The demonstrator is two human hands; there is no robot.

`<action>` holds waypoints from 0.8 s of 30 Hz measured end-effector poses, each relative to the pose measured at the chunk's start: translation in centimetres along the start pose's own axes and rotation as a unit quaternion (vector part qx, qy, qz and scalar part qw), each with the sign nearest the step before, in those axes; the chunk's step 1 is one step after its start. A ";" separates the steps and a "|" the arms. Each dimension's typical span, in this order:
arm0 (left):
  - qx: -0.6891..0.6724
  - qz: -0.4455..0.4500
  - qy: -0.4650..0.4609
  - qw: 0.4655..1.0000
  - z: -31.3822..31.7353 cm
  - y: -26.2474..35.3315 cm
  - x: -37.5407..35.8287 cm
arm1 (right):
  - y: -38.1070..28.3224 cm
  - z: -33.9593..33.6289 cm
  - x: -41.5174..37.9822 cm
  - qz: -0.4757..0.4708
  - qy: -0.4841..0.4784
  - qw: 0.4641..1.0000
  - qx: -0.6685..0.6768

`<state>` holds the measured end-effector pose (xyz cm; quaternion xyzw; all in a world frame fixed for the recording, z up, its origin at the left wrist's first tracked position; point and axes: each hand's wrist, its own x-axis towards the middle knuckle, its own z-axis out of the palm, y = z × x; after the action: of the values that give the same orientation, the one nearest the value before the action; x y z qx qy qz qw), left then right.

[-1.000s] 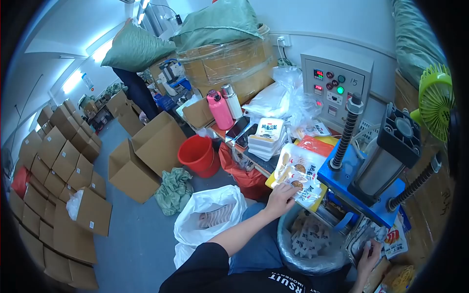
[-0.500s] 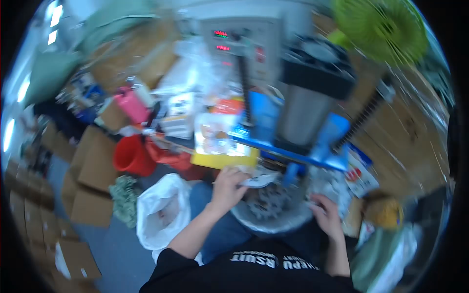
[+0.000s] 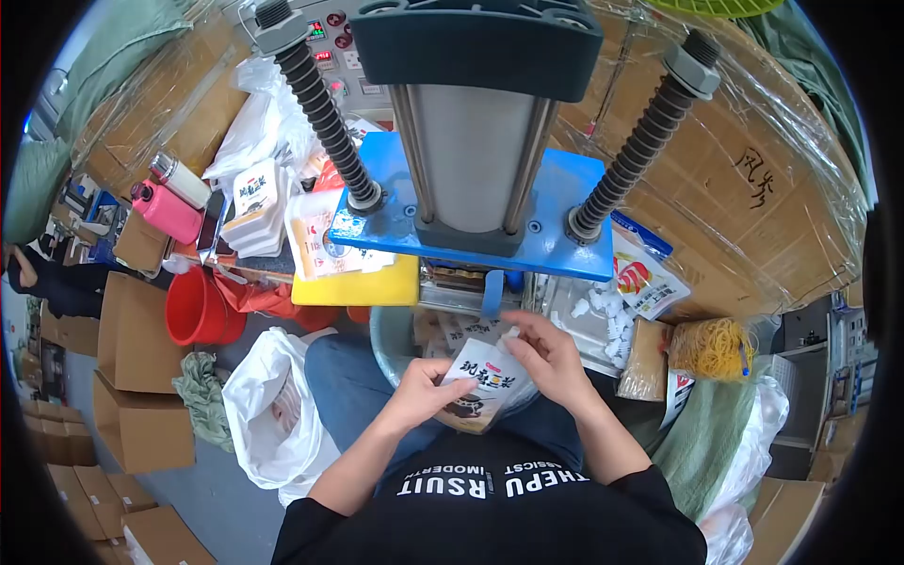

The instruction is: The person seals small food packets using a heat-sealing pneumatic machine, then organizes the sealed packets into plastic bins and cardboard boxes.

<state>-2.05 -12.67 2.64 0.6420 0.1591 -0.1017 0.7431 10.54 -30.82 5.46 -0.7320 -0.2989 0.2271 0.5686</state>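
Note:
A printed white and brown pouch (image 3: 478, 386) is tilted over my lap, in front of a tub (image 3: 384, 350) with more pouches inside. My left hand (image 3: 421, 391) pinches its left edge, thumb on the printed face. At the pouch's top right corner, my right hand (image 3: 548, 358) has thumb and fingers closed round a small white piece, partly hidden by the fingers. Beyond both hands stands a press with a blue plate (image 3: 556, 179) and a blue tab (image 3: 492, 293) below it. Flat pouches (image 3: 325, 235) lie on a yellow block (image 3: 353, 290) left of the press.
Small white pieces (image 3: 617, 330) lie in a tray right of the press, near yellow rubber bands (image 3: 706, 350). Left are a red bucket (image 3: 200, 306), a white bag (image 3: 268, 414) and open cartons (image 3: 146, 339). Spring posts (image 3: 640, 141) flank the press. Another person (image 3: 56, 282) is far left.
The view has tilted down and sharpened. My left hand has brought a pouch from beside the yellow block to above my lap. My right hand has moved from the tray's side to the pouch's top.

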 end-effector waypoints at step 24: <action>0.525 0.290 0.360 0.715 -12.8 3.4 4.5 | 4.3 -6.3 -0.7 0.086 0.169 0.970 -0.153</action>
<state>1.95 0.68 2.51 0.9316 0.1419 0.2901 0.1669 15.05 -36.48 2.87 -0.8610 -0.1653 0.1000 0.4705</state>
